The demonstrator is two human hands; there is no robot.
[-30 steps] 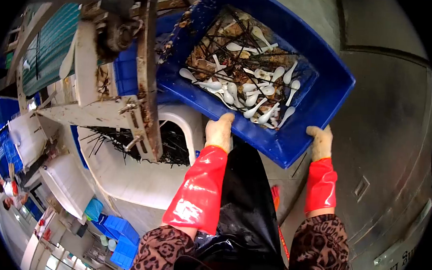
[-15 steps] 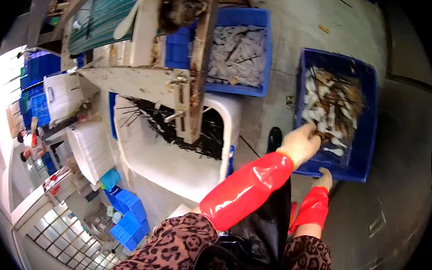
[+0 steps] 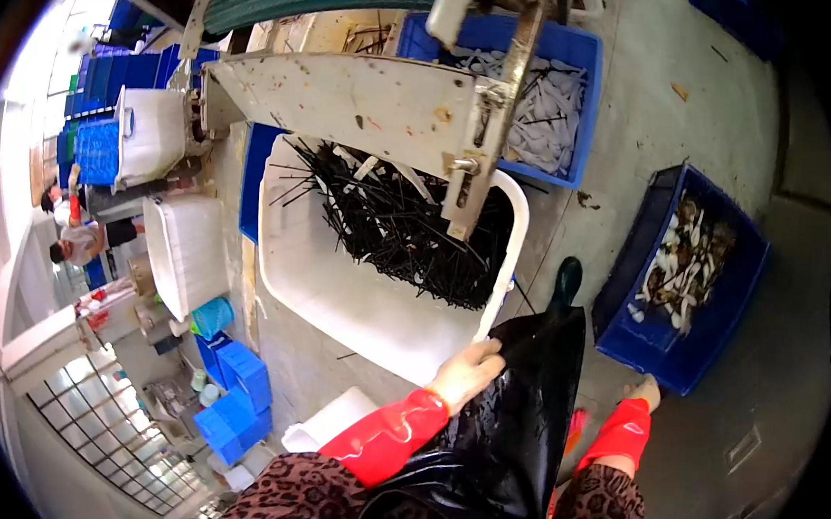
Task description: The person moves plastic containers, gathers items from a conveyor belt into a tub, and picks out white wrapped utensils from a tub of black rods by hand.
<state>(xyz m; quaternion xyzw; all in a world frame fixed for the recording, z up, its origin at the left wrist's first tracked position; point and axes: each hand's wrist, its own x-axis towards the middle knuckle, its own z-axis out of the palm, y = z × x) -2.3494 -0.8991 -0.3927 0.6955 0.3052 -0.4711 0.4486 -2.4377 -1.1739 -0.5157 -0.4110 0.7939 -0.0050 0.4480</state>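
My right hand, in a pale glove with a red sleeve cover, grips the near edge of a dark blue crate on the floor. White spoon-shaped pieces mixed with brown debris lie inside it. My left hand, gloved the same way, is beside the near corner of a large white tub. Its fingers are curled together, and whatever they may hold is hidden. Thin black sticks fill the tub's far part in a tangled heap.
A lighter blue crate of white pieces stands beyond the tub. A stained machine chute overhangs the tub. My black apron hangs between my arms. Blue bins and a person are at the left.
My left hand has moved from over the dark blue crate's contents to the tub's corner. The crate has shifted right and turned, with my right hand still at its edge.
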